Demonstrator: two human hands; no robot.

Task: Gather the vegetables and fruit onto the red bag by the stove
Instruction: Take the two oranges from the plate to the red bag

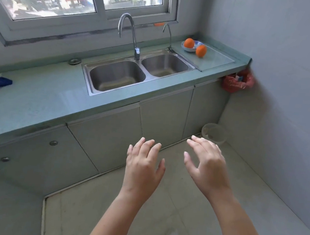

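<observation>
Countertop (38, 102) holds round orange (189, 43) in bowl (187, 49), second orange (201, 51) beside.

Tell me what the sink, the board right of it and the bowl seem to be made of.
Sink: stainless steel, brushed, going by its grey metallic sheen and soft reflections. Board: probably glass, smooth and clear with a greenish tint; the counter shows through it. Bowl: likely glazed ceramic, white with a blue pattern, though too small to be sure.
</observation>
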